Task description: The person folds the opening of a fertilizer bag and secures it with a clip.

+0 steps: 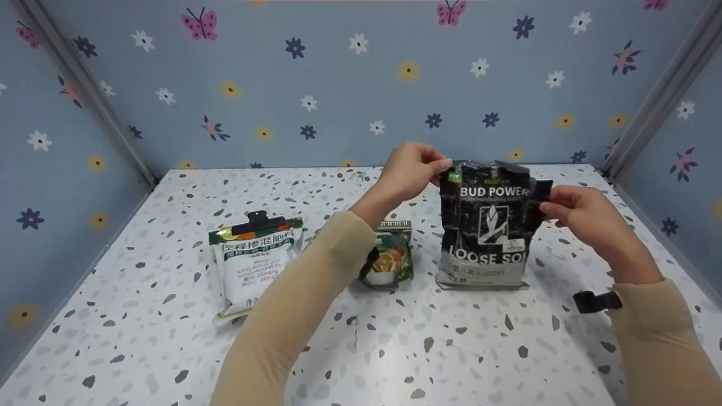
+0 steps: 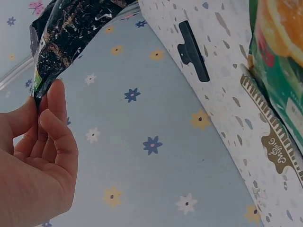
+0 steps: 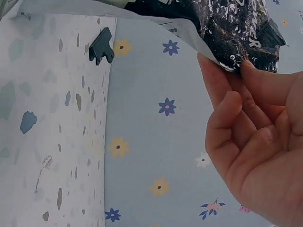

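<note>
On the table (image 1: 141, 316), a white bag (image 1: 256, 276) with a black clip (image 1: 258, 226) sat left of a green packet (image 1: 397, 256). The left hand (image 1: 409, 172) pinched the top left corner of an upright black bag (image 1: 488, 225); the right hand (image 1: 586, 217) pinched its right edge.

We look into a booth-like workspace — blue panels (image 1: 338, 73) printed with flowers (image 1: 409, 70) and butterflies (image 1: 200, 23), metal corner posts (image 1: 88, 84), a speckled white tabletop (image 1: 383, 349).

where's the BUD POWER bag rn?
Head view, right of centre: the BUD POWER bag is between the left hand and the right hand, both pinching it, with the green fruit-print pouch to its left.
</note>
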Motion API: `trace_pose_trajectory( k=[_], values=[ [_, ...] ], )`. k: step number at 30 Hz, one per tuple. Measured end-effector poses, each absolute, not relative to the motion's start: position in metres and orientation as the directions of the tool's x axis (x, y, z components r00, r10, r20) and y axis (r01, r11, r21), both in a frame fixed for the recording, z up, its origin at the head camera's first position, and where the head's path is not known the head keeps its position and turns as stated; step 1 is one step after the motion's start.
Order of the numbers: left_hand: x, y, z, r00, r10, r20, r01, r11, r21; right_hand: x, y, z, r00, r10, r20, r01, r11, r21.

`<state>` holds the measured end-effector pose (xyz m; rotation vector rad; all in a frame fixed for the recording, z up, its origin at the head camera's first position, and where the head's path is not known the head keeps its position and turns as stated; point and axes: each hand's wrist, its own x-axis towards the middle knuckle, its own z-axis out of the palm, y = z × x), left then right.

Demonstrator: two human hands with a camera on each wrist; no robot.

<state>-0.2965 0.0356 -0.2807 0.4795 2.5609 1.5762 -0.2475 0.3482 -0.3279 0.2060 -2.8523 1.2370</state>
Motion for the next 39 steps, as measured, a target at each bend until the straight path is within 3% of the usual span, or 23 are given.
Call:
trace_pose_trajectory(
  k=[15,22,31,39],
  values=[
    [-0.283,0.028,-0.267,-0.921,0.355,0.16,0.318,0.449,0.835,-0.243,0.353,-0.323,-0.976,-0.161,0.147,-0.217,0.646,-0.732],
    [-0.279,0.023,-0.266,-0.896,0.42,0.145,0.367,0.514,0.775,-0.243,0.36,-0.324,-0.97,-0.21,0.121,-0.233,0.672,-0.703],
    [-0.28,0.019,-0.272,-0.895,0.43,0.12,0.346,0.499,0.795,-0.239,0.36,-0.321,-0.964,-0.245,0.105,-0.247,0.675,-0.696],
    [-0.281,0.025,-0.273,-0.843,0.518,0.146,0.439,0.506,0.742,-0.238,0.367,-0.321,-0.947,-0.31,0.083,-0.271,0.636,-0.723]
  ],
)
